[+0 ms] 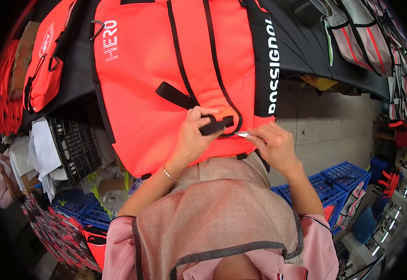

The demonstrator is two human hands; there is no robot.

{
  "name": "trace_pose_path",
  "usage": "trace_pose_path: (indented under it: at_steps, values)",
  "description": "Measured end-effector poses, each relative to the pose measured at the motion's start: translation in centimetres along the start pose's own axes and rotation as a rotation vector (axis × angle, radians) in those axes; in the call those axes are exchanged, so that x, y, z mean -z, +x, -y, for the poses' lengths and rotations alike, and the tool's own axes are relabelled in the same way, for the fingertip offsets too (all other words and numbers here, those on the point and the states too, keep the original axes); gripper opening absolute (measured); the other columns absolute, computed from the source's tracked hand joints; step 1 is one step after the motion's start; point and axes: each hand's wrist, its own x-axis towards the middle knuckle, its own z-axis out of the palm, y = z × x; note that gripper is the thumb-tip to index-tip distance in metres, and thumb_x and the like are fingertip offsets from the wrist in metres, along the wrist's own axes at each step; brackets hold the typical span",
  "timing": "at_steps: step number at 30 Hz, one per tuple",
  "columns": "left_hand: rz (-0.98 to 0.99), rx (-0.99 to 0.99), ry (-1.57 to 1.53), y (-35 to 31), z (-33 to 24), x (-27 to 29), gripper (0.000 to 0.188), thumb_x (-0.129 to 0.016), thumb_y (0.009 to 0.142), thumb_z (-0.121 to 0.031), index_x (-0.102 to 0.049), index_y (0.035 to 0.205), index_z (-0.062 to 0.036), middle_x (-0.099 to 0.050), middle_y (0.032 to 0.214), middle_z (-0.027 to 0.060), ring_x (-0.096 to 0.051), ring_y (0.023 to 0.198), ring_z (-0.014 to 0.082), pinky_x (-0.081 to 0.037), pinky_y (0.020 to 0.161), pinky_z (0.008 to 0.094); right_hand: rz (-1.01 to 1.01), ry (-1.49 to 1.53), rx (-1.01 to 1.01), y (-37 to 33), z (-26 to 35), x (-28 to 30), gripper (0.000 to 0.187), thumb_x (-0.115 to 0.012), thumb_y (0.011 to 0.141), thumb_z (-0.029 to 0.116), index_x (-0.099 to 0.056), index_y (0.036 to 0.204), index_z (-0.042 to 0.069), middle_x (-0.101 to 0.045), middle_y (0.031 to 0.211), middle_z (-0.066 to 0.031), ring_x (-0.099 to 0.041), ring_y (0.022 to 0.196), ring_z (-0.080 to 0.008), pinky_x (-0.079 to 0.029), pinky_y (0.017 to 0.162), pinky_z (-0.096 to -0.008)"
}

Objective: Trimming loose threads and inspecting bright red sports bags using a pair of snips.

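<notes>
A bright red-orange bag (142, 79) with black trim and a black side panel lies across the table in front of me, its near end at my lap. Near its lower edge, my left hand (191, 140) pinches a black webbing strap (216, 126) between thumb and fingers. Another loose piece of black webbing (174, 95) sticks up just beyond that hand. Closed around a small tool with a pointed silver blade (243, 134), my right hand (278, 147) is at the right of the strap. The tool's handle is hidden in the fingers.
A smaller red bag (49, 53) lies at the left. Grey bag pieces (360, 39) and a metal cup (311, 10) are at the far right. A black crate (79, 147) stands low on the left, blue crates (348, 173) low on the right.
</notes>
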Motion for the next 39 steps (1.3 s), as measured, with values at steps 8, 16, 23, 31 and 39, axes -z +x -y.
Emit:
trace_pose_path:
  at_steps: [8,16,23,31,39]
  values:
    - [-0.074,-0.416,0.155,-1.0,-0.5,-0.4,0.018,-0.081,0.066,-0.001,-0.066,0.076,-0.0001,-0.063,0.112,0.0078,-0.053,0.106,0.0310,-0.047,0.087,0.0399,-0.077,0.316,-0.344,-1.3,1.0,1.6,0.024,-0.078,0.078,0.011,-0.071,0.098,0.002,-0.069,0.079,-0.0075,-0.062,0.066,-0.0177,-0.048,0.059,-0.0296]
    - [-0.078,-0.371,0.142,-1.2,-0.8,-0.4,0.018,-0.081,0.066,-0.001,-0.067,0.077,-0.0008,-0.064,0.111,0.0079,-0.054,0.107,0.0302,-0.048,0.087,0.0384,-0.133,0.097,-0.019,0.4,1.4,0.8,0.025,-0.079,0.074,0.017,-0.070,0.095,0.005,-0.066,0.077,-0.0056,-0.062,0.068,-0.0227,-0.050,0.059,-0.0337]
    - [-0.062,-0.410,0.182,-1.2,-0.6,-0.2,0.019,-0.081,0.064,-0.001,-0.066,0.076,-0.0011,-0.064,0.111,0.0073,-0.055,0.105,0.0304,-0.048,0.086,0.0389,-0.062,0.046,0.080,0.8,0.6,1.7,0.022,-0.078,0.076,0.016,-0.069,0.093,0.005,-0.066,0.079,-0.0068,-0.062,0.069,-0.0214,-0.051,0.060,-0.0318]
    - [-0.074,-0.452,0.297,-1.2,-1.2,0.0,0.024,-0.082,0.063,-0.004,-0.064,0.078,-0.0001,-0.058,0.125,0.0117,-0.052,0.115,0.0343,-0.045,0.093,0.0439,0.152,1.057,-0.780,1.3,1.6,-0.6,0.028,-0.074,0.085,0.012,-0.063,0.106,-0.002,-0.066,0.091,-0.0036,-0.059,0.081,-0.0080,-0.049,0.072,-0.0248]
    - [0.296,-0.324,0.471,-5.2,-3.1,4.7,0.053,-0.075,0.078,-0.039,-0.063,0.117,-0.0050,-0.036,0.149,0.0225,-0.032,0.139,0.0403,-0.023,0.111,0.0619,0.051,1.229,-0.725,0.7,2.3,-3.4,0.019,-0.073,0.087,0.015,-0.065,0.096,0.002,-0.055,0.073,0.0068,-0.044,0.064,-0.0019,-0.037,0.057,-0.0214]
